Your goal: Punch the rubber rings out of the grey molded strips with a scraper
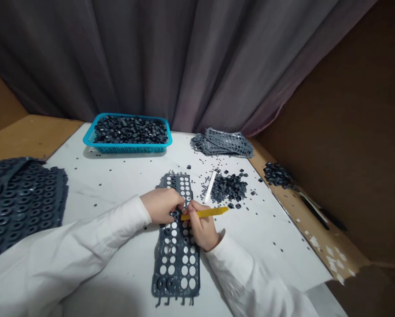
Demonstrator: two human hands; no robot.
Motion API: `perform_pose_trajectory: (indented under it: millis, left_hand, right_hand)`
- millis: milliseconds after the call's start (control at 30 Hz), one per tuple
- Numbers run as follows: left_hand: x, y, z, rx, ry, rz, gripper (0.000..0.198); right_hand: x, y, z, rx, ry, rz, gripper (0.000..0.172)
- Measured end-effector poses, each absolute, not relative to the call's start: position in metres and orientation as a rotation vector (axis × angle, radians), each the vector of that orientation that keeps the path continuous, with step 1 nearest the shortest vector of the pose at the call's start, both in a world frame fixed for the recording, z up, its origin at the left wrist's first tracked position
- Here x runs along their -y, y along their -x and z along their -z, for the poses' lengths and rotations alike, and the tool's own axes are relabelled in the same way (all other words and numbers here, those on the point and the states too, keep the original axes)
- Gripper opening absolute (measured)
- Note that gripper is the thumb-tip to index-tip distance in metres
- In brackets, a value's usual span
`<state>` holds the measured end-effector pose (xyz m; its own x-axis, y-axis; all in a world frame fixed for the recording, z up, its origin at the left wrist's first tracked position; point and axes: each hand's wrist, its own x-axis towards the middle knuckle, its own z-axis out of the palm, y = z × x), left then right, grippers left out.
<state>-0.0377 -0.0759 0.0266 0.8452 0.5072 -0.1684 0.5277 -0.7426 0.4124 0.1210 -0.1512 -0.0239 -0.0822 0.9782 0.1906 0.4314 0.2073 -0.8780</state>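
In front of me lies a dark grey rubber sheet (179, 259) with rows of round holes, white showing through most of them. A few ring-shaped parts still sit in it, two of them at its near end. My left hand (162, 205) rests on the sheet's left side, thumb and fingers pinched together at its middle; what they grip is hidden. Held in my right hand (202, 228) is a yellow flat stick (210, 212), its left end pointing at the sheet beside my left fingertips.
A blue basket (131, 149) full of small dark parts stands at the back. Punched sheets (228, 143) are stacked back right. Nearer are a loose pile of black bits (228, 188) and a white stick (210, 187). Unpunched sheets (22, 198) lie left; more parts (278, 175) lie right.
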Motion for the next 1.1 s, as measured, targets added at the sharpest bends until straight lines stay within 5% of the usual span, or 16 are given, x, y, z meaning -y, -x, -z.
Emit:
perform_pose_trajectory:
  millis: [233, 467, 733, 1100]
  left_hand:
    - [0.093, 0.026, -0.033, -0.780, -2.785, 0.149, 0.008]
    - [0.097, 0.022, -0.021, -0.750, -2.866, 0.090, 0.020]
    - [0.042, 0.065, -0.044, -0.779, -1.983, -0.405, 0.016]
    - [0.042, 0.053, -0.001, -0.630, -1.308, -0.056, 0.037]
  right_hand:
    - [0.152, -0.121, 0.023, 1.745, 1.358, -0.745, 0.029]
    - [0.152, -0.121, 0.022, 1.729, 1.379, -0.716, 0.030]
    - [0.149, -0.121, 0.030, 1.578, 1.377, -0.940, 0.028]
    - [0.144, -0.119, 0.022, 1.350, 1.412, -0.979, 0.032]
